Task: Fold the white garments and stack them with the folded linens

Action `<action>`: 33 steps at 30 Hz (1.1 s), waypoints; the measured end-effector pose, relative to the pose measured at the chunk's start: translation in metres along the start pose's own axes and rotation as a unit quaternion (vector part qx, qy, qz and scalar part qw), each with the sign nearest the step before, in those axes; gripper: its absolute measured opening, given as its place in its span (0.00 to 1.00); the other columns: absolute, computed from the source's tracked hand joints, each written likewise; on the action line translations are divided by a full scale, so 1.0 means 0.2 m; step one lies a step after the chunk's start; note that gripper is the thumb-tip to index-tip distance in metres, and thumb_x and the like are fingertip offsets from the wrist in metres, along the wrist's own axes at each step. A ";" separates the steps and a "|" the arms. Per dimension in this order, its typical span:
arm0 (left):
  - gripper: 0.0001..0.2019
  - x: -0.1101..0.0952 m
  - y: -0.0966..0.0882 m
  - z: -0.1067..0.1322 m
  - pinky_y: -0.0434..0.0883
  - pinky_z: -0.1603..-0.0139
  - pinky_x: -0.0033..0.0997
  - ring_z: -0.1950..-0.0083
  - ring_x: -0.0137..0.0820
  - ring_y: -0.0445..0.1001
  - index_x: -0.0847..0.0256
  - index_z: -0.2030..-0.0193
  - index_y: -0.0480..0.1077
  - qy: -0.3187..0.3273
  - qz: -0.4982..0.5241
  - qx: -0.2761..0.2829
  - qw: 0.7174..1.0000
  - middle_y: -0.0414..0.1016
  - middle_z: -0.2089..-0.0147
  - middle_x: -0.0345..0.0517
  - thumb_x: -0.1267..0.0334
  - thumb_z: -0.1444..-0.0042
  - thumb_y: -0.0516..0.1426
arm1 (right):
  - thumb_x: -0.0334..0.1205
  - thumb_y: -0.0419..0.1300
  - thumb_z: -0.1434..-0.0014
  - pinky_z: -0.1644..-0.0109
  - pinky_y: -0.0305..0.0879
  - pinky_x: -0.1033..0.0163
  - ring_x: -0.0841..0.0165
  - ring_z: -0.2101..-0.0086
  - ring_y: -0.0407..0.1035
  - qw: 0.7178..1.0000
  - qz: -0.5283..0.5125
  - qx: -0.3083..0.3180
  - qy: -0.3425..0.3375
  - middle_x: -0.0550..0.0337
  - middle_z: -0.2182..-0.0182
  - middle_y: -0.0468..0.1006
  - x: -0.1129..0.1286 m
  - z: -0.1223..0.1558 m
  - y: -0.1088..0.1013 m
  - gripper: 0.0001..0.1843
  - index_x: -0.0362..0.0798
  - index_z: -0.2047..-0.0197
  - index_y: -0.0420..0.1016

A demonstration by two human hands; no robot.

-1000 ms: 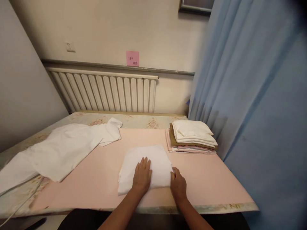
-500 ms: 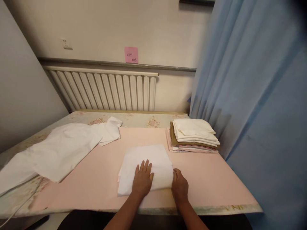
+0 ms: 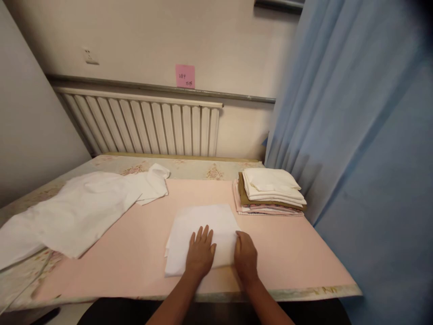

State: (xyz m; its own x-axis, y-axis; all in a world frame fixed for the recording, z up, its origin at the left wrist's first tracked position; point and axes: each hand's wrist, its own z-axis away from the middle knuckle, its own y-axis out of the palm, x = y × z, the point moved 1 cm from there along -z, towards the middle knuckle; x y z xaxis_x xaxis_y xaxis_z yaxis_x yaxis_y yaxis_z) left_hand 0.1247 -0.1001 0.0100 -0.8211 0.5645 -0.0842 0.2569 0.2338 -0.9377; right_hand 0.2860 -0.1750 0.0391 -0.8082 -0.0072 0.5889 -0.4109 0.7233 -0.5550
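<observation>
A folded white cloth lies in front of me on a pink sheet. My left hand rests flat on top of it, fingers spread and pointing away from me. At the cloth's right edge, my right hand is closed with its fingers curled and the thumb side up, gripping that edge. The fingertips of this hand are partly hidden. To the left, a loose, crumpled white garment is spread across the pink sheet and the flowered cover beneath.
A stack of folded fabrics, white over brown over pink, stands at the right rear. Beside it hangs a blue curtain. Behind the bed are a radiator and a pink note. A pale cable runs along the left front.
My right hand has moved a little left and inward along with the cloth's right edge. My left hand has stayed flat on the cloth. The view has shifted slightly.
</observation>
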 end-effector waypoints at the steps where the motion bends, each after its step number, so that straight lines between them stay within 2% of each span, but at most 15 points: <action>1: 0.24 0.00 -0.01 0.00 0.52 0.32 0.55 0.29 0.44 0.51 0.56 0.34 0.59 0.000 0.001 0.006 1.000 0.56 0.30 0.47 0.58 0.36 0.45 | 0.36 0.41 0.34 0.45 0.65 0.53 0.61 0.53 0.70 0.999 -0.010 0.017 -0.042 0.47 0.55 0.77 0.04 0.00 0.05 0.21 0.44 0.50 0.73; 5: 0.25 0.01 -0.03 0.00 0.52 0.32 0.54 0.28 0.43 0.50 0.55 0.33 0.58 0.007 0.014 0.035 0.999 0.54 0.29 0.47 0.63 0.38 0.45 | 0.32 0.44 0.37 0.41 0.64 0.52 0.62 0.48 0.69 0.978 -0.010 0.102 -0.183 0.48 0.49 0.76 0.11 0.03 0.26 0.22 0.44 0.45 0.72; 7: 0.25 0.01 -0.03 0.00 0.52 0.32 0.53 0.28 0.43 0.50 0.55 0.33 0.58 0.007 0.019 0.038 0.999 0.54 0.29 0.45 0.64 0.38 0.45 | 0.30 0.46 0.38 0.39 0.62 0.50 0.62 0.46 0.67 0.969 0.008 0.133 -0.208 0.47 0.47 0.75 0.09 0.04 0.33 0.23 0.43 0.44 0.71; 9: 0.25 0.01 -0.02 0.00 0.52 0.32 0.53 0.29 0.43 0.50 0.55 0.34 0.59 0.005 0.014 0.025 1.000 0.55 0.29 0.45 0.63 0.38 0.45 | 0.28 0.47 0.40 0.37 0.58 0.49 0.62 0.43 0.64 0.966 0.031 0.157 -0.202 0.48 0.45 0.73 0.05 0.04 0.36 0.24 0.42 0.42 0.69; 13: 0.24 0.00 0.00 0.00 0.52 0.32 0.54 0.29 0.43 0.52 0.54 0.34 0.59 0.009 0.002 -0.002 1.000 0.57 0.30 0.46 0.62 0.37 0.44 | 0.27 0.49 0.40 0.33 0.49 0.48 0.61 0.38 0.56 0.965 0.071 0.189 -0.170 0.49 0.40 0.68 0.00 0.04 0.33 0.26 0.42 0.39 0.66; 17: 0.24 0.01 0.00 0.02 0.53 0.32 0.54 0.29 0.44 0.52 0.55 0.34 0.59 0.008 0.000 -0.011 1.000 0.57 0.30 0.45 0.60 0.36 0.44 | 0.32 0.49 0.37 0.32 0.43 0.46 0.59 0.36 0.51 0.967 0.100 0.182 -0.146 0.49 0.38 0.64 0.00 0.04 0.30 0.24 0.43 0.39 0.66; 23: 0.25 0.08 -0.03 0.08 0.52 0.32 0.54 0.29 0.44 0.50 0.55 0.33 0.57 0.005 -0.004 -0.016 1.000 0.58 0.30 0.45 0.55 0.36 0.44 | 0.38 0.51 0.37 0.33 0.42 0.42 0.53 0.34 0.47 0.964 0.146 0.181 -0.131 0.51 0.35 0.59 -0.03 0.03 0.26 0.25 0.45 0.37 0.64; 27: 0.24 0.13 -0.04 0.14 0.52 0.32 0.54 0.29 0.44 0.51 0.58 0.34 0.59 -0.002 -0.010 -0.014 1.000 0.58 0.31 0.47 0.56 0.36 0.45 | 0.39 0.50 0.36 0.34 0.42 0.42 0.52 0.35 0.47 0.956 0.177 0.185 -0.143 0.51 0.34 0.58 -0.04 0.03 0.24 0.25 0.44 0.37 0.63; 30: 0.22 0.21 -0.07 0.21 0.56 0.34 0.52 0.30 0.44 0.54 0.61 0.38 0.63 -0.045 0.010 -0.049 0.998 0.62 0.33 0.52 0.58 0.36 0.46 | 0.40 0.49 0.35 0.34 0.43 0.43 0.52 0.35 0.47 0.952 0.191 0.187 -0.147 0.52 0.34 0.58 -0.03 0.03 0.24 0.25 0.44 0.37 0.63; 33: 0.21 0.34 -0.15 0.31 0.62 0.39 0.49 0.36 0.44 0.64 0.65 0.43 0.68 -0.132 0.072 -0.113 0.982 0.69 0.39 0.59 0.57 0.38 0.47 | 0.42 0.50 0.35 0.33 0.43 0.45 0.54 0.35 0.48 0.952 0.200 0.182 -0.143 0.52 0.35 0.58 -0.04 0.03 0.24 0.25 0.45 0.37 0.64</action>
State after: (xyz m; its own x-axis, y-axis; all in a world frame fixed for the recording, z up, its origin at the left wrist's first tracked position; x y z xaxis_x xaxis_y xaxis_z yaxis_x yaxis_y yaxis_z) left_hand 0.0304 -0.1173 0.0115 -0.8637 0.3862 -0.3238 0.4626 0.3524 -0.8135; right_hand 0.2691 -0.1444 0.0038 -0.9913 -0.0068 0.1316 -0.1222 0.4213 -0.8986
